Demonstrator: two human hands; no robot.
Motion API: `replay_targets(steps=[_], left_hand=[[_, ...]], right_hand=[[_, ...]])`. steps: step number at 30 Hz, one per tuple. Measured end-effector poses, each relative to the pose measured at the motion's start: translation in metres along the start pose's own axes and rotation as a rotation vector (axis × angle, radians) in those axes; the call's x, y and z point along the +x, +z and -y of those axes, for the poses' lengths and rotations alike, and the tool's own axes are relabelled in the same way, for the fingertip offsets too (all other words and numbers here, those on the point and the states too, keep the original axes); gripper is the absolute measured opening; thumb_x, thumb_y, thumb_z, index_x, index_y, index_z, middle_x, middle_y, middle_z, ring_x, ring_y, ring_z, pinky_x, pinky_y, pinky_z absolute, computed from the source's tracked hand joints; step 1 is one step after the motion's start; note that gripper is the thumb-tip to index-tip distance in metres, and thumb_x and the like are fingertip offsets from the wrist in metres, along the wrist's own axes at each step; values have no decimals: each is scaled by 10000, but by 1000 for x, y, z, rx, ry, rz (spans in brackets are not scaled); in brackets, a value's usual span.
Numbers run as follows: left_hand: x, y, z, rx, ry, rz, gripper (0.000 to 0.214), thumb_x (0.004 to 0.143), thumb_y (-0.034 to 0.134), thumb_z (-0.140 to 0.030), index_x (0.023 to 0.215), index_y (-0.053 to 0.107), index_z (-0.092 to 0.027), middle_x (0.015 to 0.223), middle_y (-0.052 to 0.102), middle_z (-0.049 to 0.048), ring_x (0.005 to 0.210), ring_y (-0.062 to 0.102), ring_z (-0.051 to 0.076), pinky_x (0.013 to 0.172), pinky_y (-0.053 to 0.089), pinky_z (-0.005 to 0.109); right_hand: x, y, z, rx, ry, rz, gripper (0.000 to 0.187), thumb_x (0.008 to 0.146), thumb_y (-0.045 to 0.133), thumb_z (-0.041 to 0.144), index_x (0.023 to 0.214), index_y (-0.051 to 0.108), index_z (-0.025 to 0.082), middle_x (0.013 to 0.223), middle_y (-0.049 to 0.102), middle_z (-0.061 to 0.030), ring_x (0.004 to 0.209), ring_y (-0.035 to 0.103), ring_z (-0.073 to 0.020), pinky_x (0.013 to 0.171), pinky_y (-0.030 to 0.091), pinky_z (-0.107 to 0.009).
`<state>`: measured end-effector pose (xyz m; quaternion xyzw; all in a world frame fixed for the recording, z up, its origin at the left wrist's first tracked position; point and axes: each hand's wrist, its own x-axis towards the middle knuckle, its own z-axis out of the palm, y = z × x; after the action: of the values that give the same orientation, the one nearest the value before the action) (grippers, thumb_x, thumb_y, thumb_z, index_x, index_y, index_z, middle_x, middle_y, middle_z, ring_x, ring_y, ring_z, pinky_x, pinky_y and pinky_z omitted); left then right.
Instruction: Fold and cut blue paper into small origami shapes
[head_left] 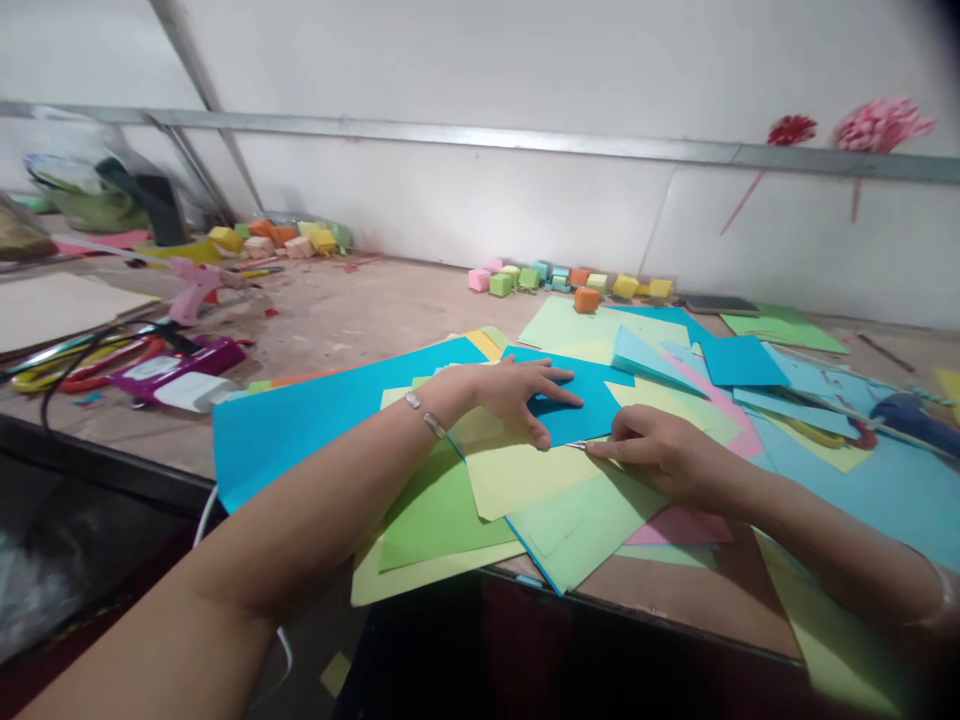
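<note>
Far to the left of the left grip, a pink glue gun (196,283) lies on the desk (360,310). The left grip (517,395) is open, palm flat on a blue sheet (592,405) lying over a yellow-green sheet (517,475). Just right of it, the right grip (660,455) curls at that blue sheet's near edge; whether it pinches anything cannot be told. Scissors (832,432) lie further right.

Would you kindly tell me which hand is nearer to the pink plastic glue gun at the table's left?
Left. The left hand rests flat on the blue paper sheet, right of the pink plastic glue gun; the right hand lies even farther right.
</note>
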<state>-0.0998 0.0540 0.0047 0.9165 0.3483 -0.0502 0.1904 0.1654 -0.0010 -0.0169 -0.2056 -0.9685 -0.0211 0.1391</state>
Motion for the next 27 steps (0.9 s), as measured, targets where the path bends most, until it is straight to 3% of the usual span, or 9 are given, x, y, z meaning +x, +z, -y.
replay_targets(steps=[6, 15, 23, 27], left_hand=[[1, 3, 4, 3, 43, -17, 764, 732, 667, -625, 1424, 424, -408, 1614, 176, -39, 1479, 92, 347, 1166, 82, 581], [0, 5, 5, -22, 88, -57, 720, 740, 687, -586, 1400, 456, -415, 1604, 218, -25, 1475, 117, 355, 1154, 81, 611], [2, 3, 5, -26, 69, -19, 732, 756, 681, -565, 1423, 425, -404, 1612, 185, -16, 1474, 105, 364, 1144, 87, 623], [-1, 0, 1, -7, 56, -27, 727, 753, 700, -536, 1416, 449, -372, 1605, 214, 15, 1468, 151, 360, 1146, 136, 605]], right_hand=[[8, 3, 0, 16, -16, 21, 353, 993, 396, 251, 1162, 707, 248, 750, 540, -57, 658, 456, -151, 560, 355, -256], [15, 6, 5, 13, -30, 1, 340, 996, 412, 293, 1114, 727, 244, 764, 557, -60, 650, 465, -147, 560, 368, -260], [21, 7, 25, 119, -95, 11, 330, 937, 472, 181, 1156, 705, 262, 806, 570, -54, 696, 504, -152, 591, 397, -261], [22, -5, 30, 163, -62, -100, 361, 926, 459, 160, 1193, 667, 284, 817, 563, -37, 726, 519, -160, 630, 437, -276]])
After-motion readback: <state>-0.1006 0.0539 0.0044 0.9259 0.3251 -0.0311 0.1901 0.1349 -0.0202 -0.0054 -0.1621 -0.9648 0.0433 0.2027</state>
